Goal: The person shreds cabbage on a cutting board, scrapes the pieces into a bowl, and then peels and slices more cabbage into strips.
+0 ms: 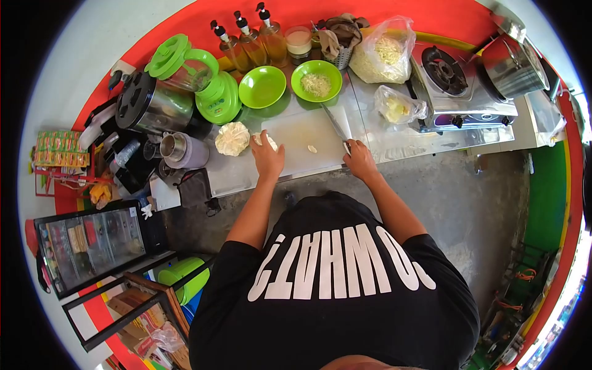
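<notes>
Near the middle of the frame, slightly above centre, lies a pale rectangular plastic cutting board (306, 139) with a smooth, faintly stained surface, resting on a dull grey metal counter (394, 145). The left hand (268, 157) presses down on a small whitish chunk of cabbage (269, 141) at the board's left edge, fingers curled over it so only a pale sliver shows. The right hand (359, 161) is clenched around the handle of a long steel-bladed kitchen knife (336, 125), whose blade slants up and to the left across the board's right side, tip pointing toward the bowls. A tiny pale scrap (312, 148) lies loose on the board between the hands.

Just left of the board sits a crinkled, cream-coloured cabbage half (232, 139), its cut face ruffled and layered. Above the board stand two glossy lime-green round plastic bowls: the left one (262, 87) bare, the right one (316, 81) holding a heap of fine pale shreds. Further upper left is a lime-green blender (194, 71) with a clear jug, and beside it a dark round metal pot (148, 105). Three amber sauce bottles with black pump tops (250, 43) line the top. To the upper right, a clear crumpled plastic bag of yellowish shreds (385, 52) sits just beside a steel gas stove (456, 86).
</notes>
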Available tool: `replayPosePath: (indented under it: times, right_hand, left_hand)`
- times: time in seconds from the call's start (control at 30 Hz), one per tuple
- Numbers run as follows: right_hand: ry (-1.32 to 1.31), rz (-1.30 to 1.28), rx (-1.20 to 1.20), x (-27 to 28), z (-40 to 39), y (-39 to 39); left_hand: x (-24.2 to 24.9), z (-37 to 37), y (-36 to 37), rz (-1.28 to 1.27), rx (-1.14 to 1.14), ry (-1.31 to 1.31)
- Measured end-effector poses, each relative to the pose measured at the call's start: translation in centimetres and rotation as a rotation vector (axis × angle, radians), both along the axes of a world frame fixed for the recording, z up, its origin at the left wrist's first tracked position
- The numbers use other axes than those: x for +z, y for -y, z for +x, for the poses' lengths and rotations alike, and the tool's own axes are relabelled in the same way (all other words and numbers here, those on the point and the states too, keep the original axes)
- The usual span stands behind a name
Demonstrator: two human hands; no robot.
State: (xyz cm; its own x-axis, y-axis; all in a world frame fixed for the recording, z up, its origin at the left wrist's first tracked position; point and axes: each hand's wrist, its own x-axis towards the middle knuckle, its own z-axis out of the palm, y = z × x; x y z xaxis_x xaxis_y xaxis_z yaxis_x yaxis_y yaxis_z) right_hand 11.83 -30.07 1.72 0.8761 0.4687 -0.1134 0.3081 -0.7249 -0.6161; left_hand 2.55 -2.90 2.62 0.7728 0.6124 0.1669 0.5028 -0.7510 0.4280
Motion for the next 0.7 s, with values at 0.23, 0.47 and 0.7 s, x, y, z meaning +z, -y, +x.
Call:
replayPosePath:
  times: [0.23,0.47,0.7]
  right_hand:
    - [0.049,0.103,-0.021,-0.6,0.2,0.7]
    - [0.053,0.183,-0.096,-1.0,-0.8,1.7]
    - [0.086,0.154,-0.173,0.3,-1.8,2.6]
  left_hand:
    - [0.4,2.5,-1.1,-1.034,-0.235,0.188]
    - [-1.5,3.7,-2.6,-0.341,-0.590,0.030]
    - [0.5,4.3,0.5,-0.297,-0.367,0.022]
